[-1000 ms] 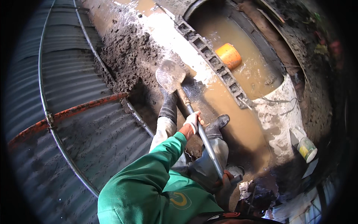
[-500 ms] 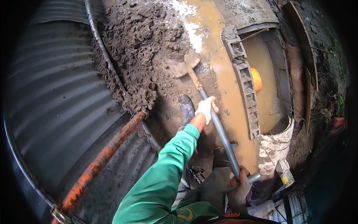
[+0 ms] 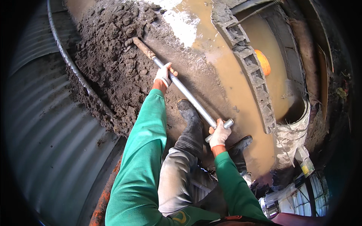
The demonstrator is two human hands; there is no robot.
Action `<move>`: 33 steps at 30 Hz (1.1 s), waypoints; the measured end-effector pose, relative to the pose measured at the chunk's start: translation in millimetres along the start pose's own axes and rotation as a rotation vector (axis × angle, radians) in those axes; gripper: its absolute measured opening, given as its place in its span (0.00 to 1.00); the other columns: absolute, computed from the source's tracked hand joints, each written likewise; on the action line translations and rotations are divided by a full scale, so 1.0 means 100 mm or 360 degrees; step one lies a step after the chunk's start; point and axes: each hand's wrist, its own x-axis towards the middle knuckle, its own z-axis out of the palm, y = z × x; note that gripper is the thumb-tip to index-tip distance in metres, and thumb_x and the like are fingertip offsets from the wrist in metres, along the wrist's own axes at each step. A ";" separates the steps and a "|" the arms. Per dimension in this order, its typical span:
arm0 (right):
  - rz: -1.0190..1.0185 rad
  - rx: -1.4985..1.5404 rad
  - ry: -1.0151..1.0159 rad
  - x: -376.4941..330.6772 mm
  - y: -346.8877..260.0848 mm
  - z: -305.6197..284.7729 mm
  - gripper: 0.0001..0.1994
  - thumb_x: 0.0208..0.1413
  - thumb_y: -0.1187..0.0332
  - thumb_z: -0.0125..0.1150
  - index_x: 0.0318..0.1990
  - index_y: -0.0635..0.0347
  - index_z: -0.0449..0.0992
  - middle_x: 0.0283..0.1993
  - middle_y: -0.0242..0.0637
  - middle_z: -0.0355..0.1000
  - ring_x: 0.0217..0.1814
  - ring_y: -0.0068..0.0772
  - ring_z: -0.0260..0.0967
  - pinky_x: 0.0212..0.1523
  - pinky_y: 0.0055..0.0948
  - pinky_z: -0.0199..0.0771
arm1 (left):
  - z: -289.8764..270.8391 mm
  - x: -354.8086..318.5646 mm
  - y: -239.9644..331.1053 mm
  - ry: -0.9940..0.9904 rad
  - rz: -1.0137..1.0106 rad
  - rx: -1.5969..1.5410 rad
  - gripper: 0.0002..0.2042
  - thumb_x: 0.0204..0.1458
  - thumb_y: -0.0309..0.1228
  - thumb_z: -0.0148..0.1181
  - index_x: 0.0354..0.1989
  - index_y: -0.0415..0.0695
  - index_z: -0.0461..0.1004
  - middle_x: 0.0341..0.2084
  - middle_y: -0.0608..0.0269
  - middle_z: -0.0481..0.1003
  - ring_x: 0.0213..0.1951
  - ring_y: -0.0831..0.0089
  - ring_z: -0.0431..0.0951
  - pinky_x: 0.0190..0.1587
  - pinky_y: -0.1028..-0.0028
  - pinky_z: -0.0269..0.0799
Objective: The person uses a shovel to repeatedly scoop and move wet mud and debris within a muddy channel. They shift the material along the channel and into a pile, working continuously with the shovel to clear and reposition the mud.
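Observation:
A long-handled shovel (image 3: 192, 100) slants across the middle, its metal shaft running up and left into a heap of dark, lumpy mud (image 3: 107, 56). The blade is out of sight in the mud; only the muddy socket end shows. My left hand (image 3: 164, 74), in a pale glove, is closed round the upper shaft. At the near end, my gloved right hand (image 3: 220, 135) grips the T-shaped crossbar. Both arms are stretched forward in green sleeves.
Corrugated metal sheet (image 3: 64, 124) with a bent pipe (image 3: 68, 62) borders the heap at left. Muddy water (image 3: 241, 101) lies right of my boots (image 3: 188, 113). Beyond stands a hollow-block wall (image 3: 253, 81) round a water-filled pit holding an orange object (image 3: 263, 62). A rusty orange pole (image 3: 105, 194) is near-left.
The shovel has moved left and forward, its blade passing from view into the mud heap. My right hand has come forward from near my body with the crossbar; my left hand has moved up-left.

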 end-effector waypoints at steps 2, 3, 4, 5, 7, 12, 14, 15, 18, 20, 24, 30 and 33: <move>0.0033 0.0038 -0.0047 0.05 0.25 -0.22 0.12 0.60 0.66 0.68 0.42 0.63 0.73 0.32 0.37 0.73 0.20 0.29 0.70 0.16 0.31 0.73 | -0.10 -0.07 -0.15 0.0139 -0.0014 0.0106 0.12 0.62 0.30 0.62 0.26 0.45 0.68 0.14 0.61 0.66 0.16 0.63 0.69 0.24 0.59 0.77; 0.0035 0.0034 -0.0008 0.07 0.30 -0.36 0.12 0.60 0.66 0.68 0.42 0.63 0.73 0.33 0.37 0.73 0.21 0.29 0.70 0.15 0.30 0.74 | -0.16 -0.15 -0.24 0.0114 -0.0115 0.0215 0.13 0.62 0.33 0.64 0.27 0.47 0.69 0.14 0.62 0.68 0.19 0.61 0.72 0.27 0.62 0.76; 0.0061 0.0056 0.0019 0.07 0.32 -0.58 0.12 0.60 0.65 0.68 0.41 0.63 0.73 0.33 0.37 0.74 0.20 0.29 0.70 0.15 0.29 0.73 | -0.17 -0.26 -0.41 0.0137 -0.0109 0.0179 0.13 0.62 0.34 0.64 0.26 0.47 0.69 0.13 0.62 0.68 0.19 0.60 0.71 0.28 0.60 0.76; 0.0122 -0.0041 0.0091 0.08 0.30 -0.82 0.12 0.60 0.64 0.68 0.41 0.62 0.74 0.34 0.36 0.74 0.24 0.29 0.72 0.16 0.30 0.75 | -0.17 -0.39 -0.58 0.0106 -0.0192 0.0193 0.15 0.61 0.35 0.64 0.24 0.48 0.69 0.12 0.62 0.67 0.19 0.59 0.71 0.29 0.59 0.77; 0.0174 -0.0004 0.0089 0.09 0.21 -1.45 0.11 0.60 0.64 0.69 0.43 0.61 0.76 0.35 0.35 0.75 0.28 0.28 0.74 0.18 0.31 0.77 | -0.12 -0.75 -1.03 0.0101 -0.0360 0.0071 0.15 0.62 0.34 0.62 0.23 0.48 0.68 0.12 0.61 0.67 0.20 0.60 0.71 0.32 0.59 0.77; -0.0114 -0.0314 0.0039 0.17 -0.01 -3.44 0.08 0.61 0.65 0.65 0.38 0.60 0.79 0.30 0.29 0.74 0.29 0.23 0.74 0.24 0.23 0.76 | 0.12 -2.04 -2.43 0.0250 -0.0497 -0.0032 0.14 0.59 0.29 0.62 0.22 0.48 0.67 0.14 0.65 0.65 0.17 0.65 0.64 0.33 0.60 0.73; -0.0140 -0.0314 0.0052 0.22 -0.06 -4.31 0.06 0.59 0.67 0.64 0.35 0.60 0.79 0.27 0.28 0.73 0.26 0.21 0.72 0.22 0.23 0.74 | 0.22 -2.59 -3.05 0.0332 -0.0638 -0.0174 0.13 0.57 0.27 0.62 0.21 0.48 0.67 0.13 0.67 0.65 0.17 0.68 0.64 0.34 0.60 0.73; -0.0059 -0.0268 0.0026 0.23 -0.09 -4.76 0.06 0.59 0.67 0.64 0.35 0.59 0.79 0.26 0.28 0.73 0.24 0.21 0.70 0.21 0.24 0.73 | 0.25 -2.85 -3.35 0.0400 -0.0722 -0.0215 0.13 0.56 0.26 0.61 0.20 0.49 0.67 0.13 0.69 0.65 0.16 0.70 0.63 0.34 0.60 0.73; 0.0110 -0.0120 0.0111 0.25 -0.10 -6.02 0.06 0.58 0.67 0.64 0.33 0.60 0.79 0.26 0.29 0.73 0.22 0.21 0.68 0.17 0.25 0.71 | 0.30 -3.76 -4.31 0.0391 -0.0745 -0.0079 0.13 0.54 0.27 0.63 0.19 0.50 0.67 0.13 0.69 0.66 0.16 0.69 0.64 0.39 0.56 0.75; 0.0246 -0.0132 0.0159 0.19 0.01 -6.86 0.06 0.58 0.67 0.64 0.34 0.60 0.78 0.26 0.30 0.72 0.20 0.21 0.68 0.16 0.24 0.70 | 0.30 -4.40 -4.88 0.0401 -0.0756 0.0069 0.13 0.54 0.28 0.62 0.20 0.50 0.67 0.14 0.68 0.66 0.18 0.68 0.67 0.40 0.56 0.76; 0.0369 0.0116 0.0132 -0.05 0.67 -8.51 0.06 0.57 0.67 0.63 0.33 0.58 0.76 0.22 0.32 0.70 0.14 0.22 0.64 0.13 0.24 0.62 | 0.43 -5.67 -5.84 0.0507 -0.0832 0.0479 0.11 0.61 0.33 0.57 0.26 0.48 0.68 0.19 0.61 0.67 0.25 0.61 0.72 0.40 0.54 0.77; 0.0775 0.0583 0.0210 -0.89 2.23 -9.53 0.13 0.56 0.54 0.65 0.35 0.55 0.77 0.30 0.30 0.71 0.19 0.28 0.68 0.19 0.29 0.70 | 1.02 -7.02 -6.67 0.0370 -0.0768 0.1111 0.07 0.57 0.30 0.63 0.35 0.46 0.70 0.22 0.59 0.71 0.28 0.62 0.76 0.36 0.59 0.77; 0.0966 0.1164 0.0081 -0.98 2.34 -9.12 0.15 0.62 0.53 0.58 0.40 0.55 0.80 0.22 0.29 0.69 0.16 0.28 0.64 0.19 0.31 0.69 | 1.74 -7.38 -7.03 0.0015 -0.0546 0.1371 0.10 0.54 0.29 0.66 0.38 0.46 0.69 0.24 0.61 0.71 0.27 0.66 0.75 0.34 0.64 0.76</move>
